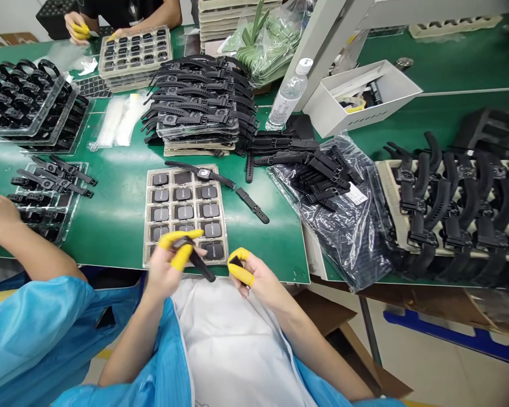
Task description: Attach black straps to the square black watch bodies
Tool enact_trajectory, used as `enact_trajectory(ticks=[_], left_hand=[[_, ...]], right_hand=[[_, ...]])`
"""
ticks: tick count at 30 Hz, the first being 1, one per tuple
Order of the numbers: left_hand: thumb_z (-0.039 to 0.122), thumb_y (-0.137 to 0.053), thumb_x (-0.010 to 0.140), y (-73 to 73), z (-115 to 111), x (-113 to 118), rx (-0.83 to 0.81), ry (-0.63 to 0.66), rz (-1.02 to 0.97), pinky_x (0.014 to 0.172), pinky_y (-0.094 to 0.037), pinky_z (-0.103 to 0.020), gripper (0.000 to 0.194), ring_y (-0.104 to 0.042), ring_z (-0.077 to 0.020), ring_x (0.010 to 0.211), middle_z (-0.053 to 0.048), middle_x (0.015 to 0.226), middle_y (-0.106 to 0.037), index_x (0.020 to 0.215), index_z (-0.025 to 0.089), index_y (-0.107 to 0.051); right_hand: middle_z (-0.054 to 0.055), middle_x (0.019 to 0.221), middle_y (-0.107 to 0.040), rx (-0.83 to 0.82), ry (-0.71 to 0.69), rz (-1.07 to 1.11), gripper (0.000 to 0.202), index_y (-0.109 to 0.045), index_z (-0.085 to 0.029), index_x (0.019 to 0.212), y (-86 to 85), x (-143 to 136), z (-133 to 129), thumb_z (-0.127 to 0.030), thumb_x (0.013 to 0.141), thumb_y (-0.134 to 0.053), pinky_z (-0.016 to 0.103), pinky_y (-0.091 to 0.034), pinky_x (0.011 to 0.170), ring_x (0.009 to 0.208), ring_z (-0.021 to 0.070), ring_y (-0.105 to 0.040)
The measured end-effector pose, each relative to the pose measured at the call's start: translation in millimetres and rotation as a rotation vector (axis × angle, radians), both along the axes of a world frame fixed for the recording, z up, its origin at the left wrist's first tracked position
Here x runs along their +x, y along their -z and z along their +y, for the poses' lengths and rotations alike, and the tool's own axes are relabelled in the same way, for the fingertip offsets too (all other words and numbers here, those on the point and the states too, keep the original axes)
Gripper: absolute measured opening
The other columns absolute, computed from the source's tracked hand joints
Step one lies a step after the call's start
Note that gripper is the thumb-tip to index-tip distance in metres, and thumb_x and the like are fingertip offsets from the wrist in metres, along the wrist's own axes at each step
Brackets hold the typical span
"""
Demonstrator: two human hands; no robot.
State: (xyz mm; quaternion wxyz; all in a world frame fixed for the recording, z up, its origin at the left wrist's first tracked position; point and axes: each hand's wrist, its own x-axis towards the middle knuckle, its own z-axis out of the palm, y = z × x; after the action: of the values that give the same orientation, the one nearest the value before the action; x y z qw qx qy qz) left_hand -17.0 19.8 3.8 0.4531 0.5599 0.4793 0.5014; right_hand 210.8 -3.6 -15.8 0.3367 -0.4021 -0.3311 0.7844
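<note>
My left hand [169, 263], with yellow finger covers, is closed on a black watch [185, 243] whose strap hangs down to the right. To its right, my right hand [248, 271], also in yellow finger covers, pinches a small black piece [236, 262], perhaps a strap part. Beyond my left hand lies a beige tray [148, 189] holding rows of square dark watch faces. A black watch [203, 173] with one strap rests across the tray's far edge. A loose black strap [253, 205] is on the green table [275, 243] beside it.
Stacked watches [199, 102] stand behind the tray, near a plastic bottle [287, 93] and a white box [339, 110]. Loose straps [322, 175] lie on a plastic bag [352, 237]. Filled trays flank both sides. A neighbour's arm [42, 254] reaches in at left; another person sits opposite.
</note>
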Motion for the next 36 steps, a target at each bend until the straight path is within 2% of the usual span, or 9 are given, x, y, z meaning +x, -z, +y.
enact_trajectory(ticks=[3,5,8,11,17,22,27,32,36], left_hand=[[0.016,-0.053,0.101,12.5,-8,10,0.094,0.384,0.352,0.096,-0.063,-0.039,0.039,-0.075,-0.0231,0.112,-0.012,0.127,-0.074,0.139,0.023,-0.058],[0.010,-0.047,0.099,18.3,-11,14,0.218,0.471,0.453,0.103,-0.060,-0.041,0.049,-0.069,-0.0239,0.124,-0.012,0.134,-0.070,0.146,0.024,-0.054],[0.005,-0.042,0.097,19.5,-11,15,0.291,0.496,0.505,0.104,-0.058,-0.041,0.058,-0.064,-0.0234,0.127,-0.012,0.134,-0.068,0.150,0.025,-0.049],[0.006,-0.043,0.097,16.9,-11,15,0.285,0.504,0.551,0.099,-0.060,-0.038,0.058,-0.066,-0.0230,0.121,-0.011,0.130,-0.068,0.151,0.026,-0.048],[0.006,-0.042,0.097,21.2,-15,19,0.310,0.418,0.609,0.098,-0.060,-0.038,0.055,-0.066,-0.0242,0.120,-0.013,0.129,-0.065,0.149,0.023,-0.046],[0.013,-0.041,0.100,14.6,-13,18,0.294,0.484,0.591,0.097,-0.059,-0.040,0.054,-0.063,-0.0247,0.116,-0.014,0.127,-0.058,0.153,0.023,-0.042],[0.019,-0.040,0.101,4.2,-11,14,0.309,0.543,0.595,0.097,-0.058,-0.043,0.053,-0.059,-0.0267,0.116,-0.015,0.125,-0.057,0.154,0.020,-0.041],[0.019,-0.046,0.097,6.8,-13,14,0.360,0.516,0.819,0.089,-0.060,-0.043,0.045,-0.061,-0.0275,0.105,-0.015,0.115,-0.060,0.142,0.015,-0.053],[0.020,-0.042,0.100,5.7,-11,15,0.373,0.540,0.804,0.088,-0.060,-0.044,0.040,-0.061,-0.0278,0.103,-0.016,0.114,-0.061,0.137,0.014,-0.055]], right_hand=[[-0.008,0.062,-0.054,0.011,-0.022,0.079,0.035,-0.053,-0.022,0.095,-8.2,-10,-4,-0.054,0.092,-0.068,0.022,-0.025,0.043,0.044,0.0069,-0.035],[-0.008,0.058,-0.052,-0.027,-0.082,0.120,0.034,-0.054,-0.021,0.091,-11.2,-15,-6,-0.052,0.091,-0.068,0.023,-0.023,0.043,0.044,0.0072,-0.033],[-0.008,0.053,-0.051,-0.080,-0.126,0.135,0.028,-0.055,-0.021,0.085,-9.9,-17,-7,-0.045,0.089,-0.068,0.023,-0.021,0.042,0.042,0.0071,-0.031],[-0.009,0.049,-0.047,-0.103,-0.049,0.155,0.024,-0.054,-0.021,0.082,-5.0,-19,-8,-0.040,0.087,-0.067,0.023,-0.019,0.041,0.040,0.0071,-0.028],[-0.011,0.044,-0.042,-0.136,0.079,0.218,0.029,-0.054,-0.022,0.085,-2.0,-27,-11,-0.046,0.086,-0.070,0.022,-0.020,0.041,0.040,0.0076,-0.024],[-0.011,0.046,-0.040,-0.238,0.108,0.281,0.031,-0.053,-0.022,0.083,-3.3,-26,-9,-0.045,0.082,-0.074,0.021,-0.017,0.039,0.040,0.0068,-0.022],[-0.012,0.046,-0.038,-0.267,0.073,0.261,0.030,-0.052,-0.022,0.083,-2.9,-25,-8,-0.042,0.080,-0.074,0.020,-0.014,0.039,0.040,0.0058,-0.018],[-0.014,0.047,-0.036,-0.285,0.033,0.211,0.030,-0.052,-0.022,0.086,-3.1,-25,-7,-0.043,0.081,-0.073,0.019,-0.012,0.040,0.042,0.0056,-0.015],[-0.014,0.047,-0.036,-0.265,0.024,0.199,0.031,-0.053,-0.022,0.087,-0.2,-25,-10,-0.045,0.082,-0.072,0.019,-0.012,0.040,0.042,0.0058,-0.015]])
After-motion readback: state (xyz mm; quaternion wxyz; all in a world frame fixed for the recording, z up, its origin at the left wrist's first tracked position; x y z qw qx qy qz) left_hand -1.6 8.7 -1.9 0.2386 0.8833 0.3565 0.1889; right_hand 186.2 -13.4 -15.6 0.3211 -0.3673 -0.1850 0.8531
